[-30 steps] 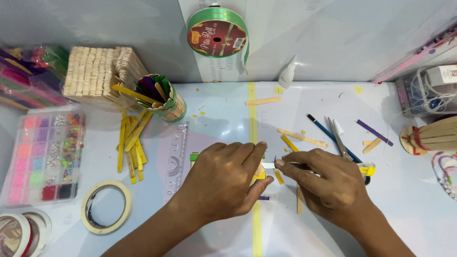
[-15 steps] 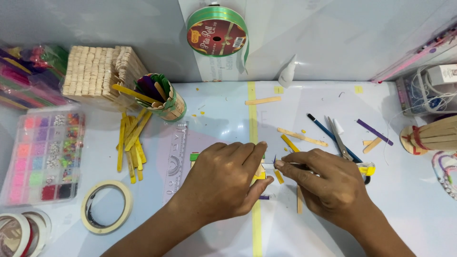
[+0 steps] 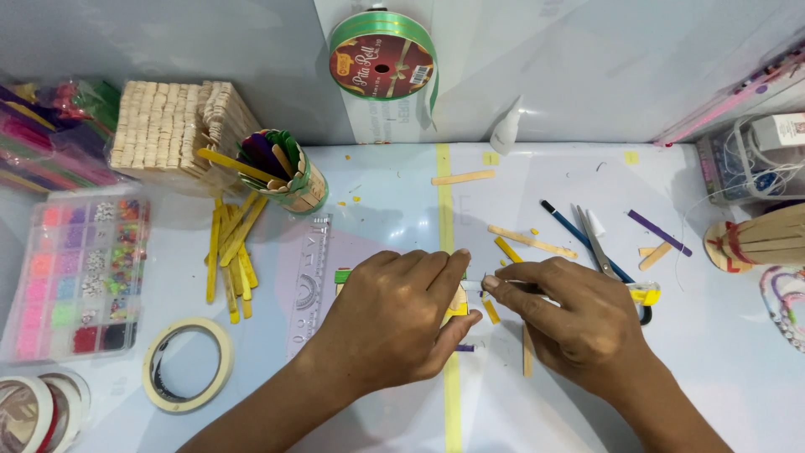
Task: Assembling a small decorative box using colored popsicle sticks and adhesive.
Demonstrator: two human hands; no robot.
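The left hand (image 3: 394,319) presses flat on a small yellow and green stick piece (image 3: 458,304); the right hand (image 3: 579,323) pinches a thin knife (image 3: 637,294) beside it. Nothing has moved.

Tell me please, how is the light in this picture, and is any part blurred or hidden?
Head view: soft, even light; a pale sheen on the table near the clear ruler; sharp focus throughout; the left hand and right hand cast faint shadows and hide the small yellow piece between them.

matt wooden sticks (image 3: 228,252), glossy ribbon roll (image 3: 381,57) (plastic-looking)
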